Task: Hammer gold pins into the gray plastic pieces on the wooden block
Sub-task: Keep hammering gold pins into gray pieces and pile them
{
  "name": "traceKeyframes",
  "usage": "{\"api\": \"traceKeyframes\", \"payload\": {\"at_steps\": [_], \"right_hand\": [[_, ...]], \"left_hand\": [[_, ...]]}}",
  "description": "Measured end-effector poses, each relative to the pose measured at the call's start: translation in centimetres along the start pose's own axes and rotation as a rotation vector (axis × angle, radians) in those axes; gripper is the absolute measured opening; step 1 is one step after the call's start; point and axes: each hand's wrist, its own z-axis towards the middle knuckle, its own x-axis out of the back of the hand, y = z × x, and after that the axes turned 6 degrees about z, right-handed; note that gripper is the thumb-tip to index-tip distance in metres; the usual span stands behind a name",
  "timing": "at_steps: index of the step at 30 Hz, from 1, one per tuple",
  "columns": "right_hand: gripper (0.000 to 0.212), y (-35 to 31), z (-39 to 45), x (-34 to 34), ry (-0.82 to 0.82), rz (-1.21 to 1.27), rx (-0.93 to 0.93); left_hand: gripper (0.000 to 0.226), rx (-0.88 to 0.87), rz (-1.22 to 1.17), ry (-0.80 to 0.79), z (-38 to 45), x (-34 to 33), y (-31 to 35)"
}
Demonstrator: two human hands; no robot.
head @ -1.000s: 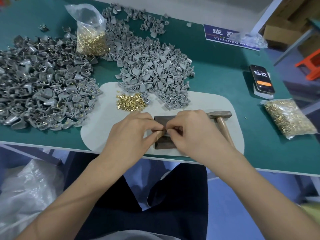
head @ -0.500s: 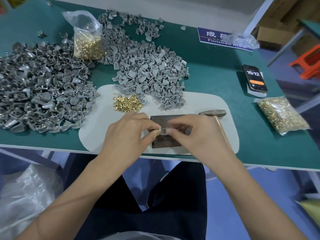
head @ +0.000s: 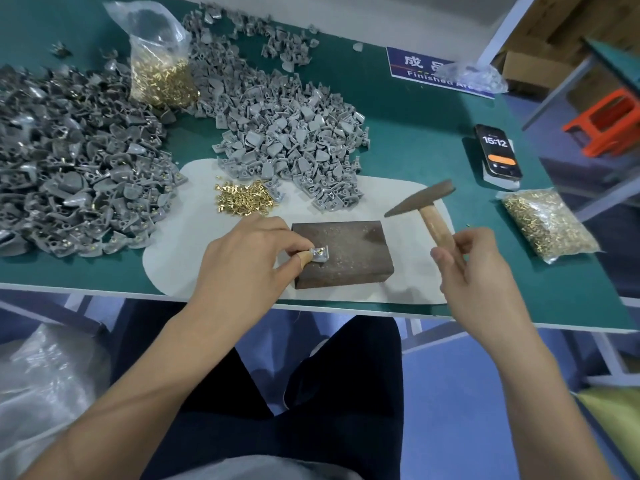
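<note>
Gray plastic pieces (head: 79, 174) lie heaped at the far left, beside a bag of pins (head: 161, 69); a second gray heap (head: 291, 133) and a loose scatter of gold pins (head: 244, 201) sit toward the middle, on the pale mat (head: 180, 244). The left hand (head: 242, 268) pinches one gray piece (head: 320, 255) against the near-left corner of the wooden block (head: 341, 252), a gold pin standing in it. A second ago both hands were bunched over that spot, seating the pin; now the right hand (head: 474, 271) has left the block and grasps the handle of the hammer (head: 420, 199), its head lifted above the mat. Seating looks finished, so the strike is probably next. Further right lie a phone (head: 498, 152) and another pin bag (head: 549, 223).
</note>
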Motion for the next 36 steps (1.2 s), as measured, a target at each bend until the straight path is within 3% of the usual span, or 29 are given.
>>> {"api": "traceKeyframes", "payload": {"at_steps": [4, 8, 11, 17, 22, 27, 32, 36], "right_hand": [[0.01, -3.1, -2.2, 0.1, -0.017, 0.089, 0.258], [0.018, -4.2, -2.6, -0.9, -0.305, 0.407, 0.19], [0.014, -4.3, -2.8, -1.3, -0.423, 0.396, 0.221], [0.018, -4.4, -3.4, -2.3, -0.282, 0.115, 0.259], [0.032, -4.9, -3.5, -1.8, -0.1, 0.047, 0.296], [0.032, -5.2, -3.8, -2.7, -0.192, 0.012, 0.293], [0.031, -5.3, -3.9, -2.4, -0.061, 0.047, 0.321], [0.033, -5.4, -4.2, -2.6, -0.113, -0.133, 0.32]], "left_hand": [[0.005, 0.003, -0.012, 0.007, 0.0, -0.1, 0.0], [0.006, -0.004, -0.009, 0.004, 0.1, 0.0, -0.1], [0.008, -0.008, -0.001, 0.012, 0.0, -0.1, -0.2], [0.006, -0.03, 0.001, 0.034, 0.1, -0.3, -0.3], [0.008, -0.055, 0.023, 0.05, 0.2, -0.2, -0.3], [0.006, -0.078, 0.055, 0.056, 0.3, -0.1, -0.4], [0.005, -0.091, 0.062, 0.055, 0.3, -0.3, -0.4], [0.004, -0.098, 0.065, 0.056, 0.4, -0.2, -0.5]]}}
